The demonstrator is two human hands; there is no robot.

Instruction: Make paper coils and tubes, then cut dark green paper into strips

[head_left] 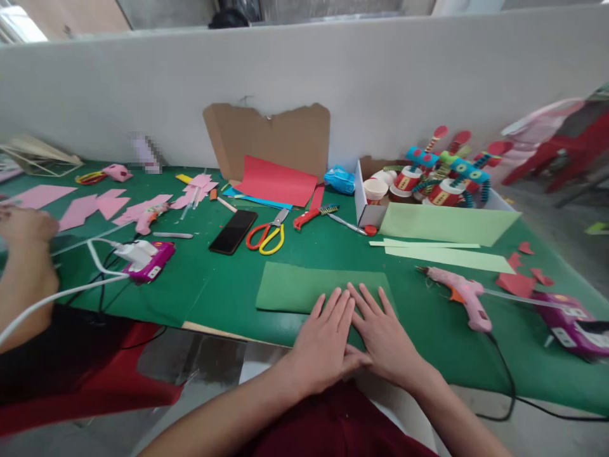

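Observation:
A folded sheet of dark green paper (pixel 295 289) lies at the front edge of the green table. My left hand (pixel 325 339) rests with its fingers outstretched on the paper's near right part. Beside it, my right hand (pixel 383 333) lies flat on the right end of the same paper, fingers slightly spread. The index fingertips of the two hands nearly meet, and the thumbs are close together below. Beyond the paper are scissors (pixel 272 233) with red and yellow handles, and a black phone (pixel 233 232).
A pink glue gun (pixel 461 293) lies at right, near a purple power strip (pixel 571 325). Light green paper (pixel 450 223) leans on a white box (pixel 360 190) of paper crafts. Red paper (pixel 277 182) leans against cardboard (pixel 269 136). Another person's arm (pixel 26 273) is at left.

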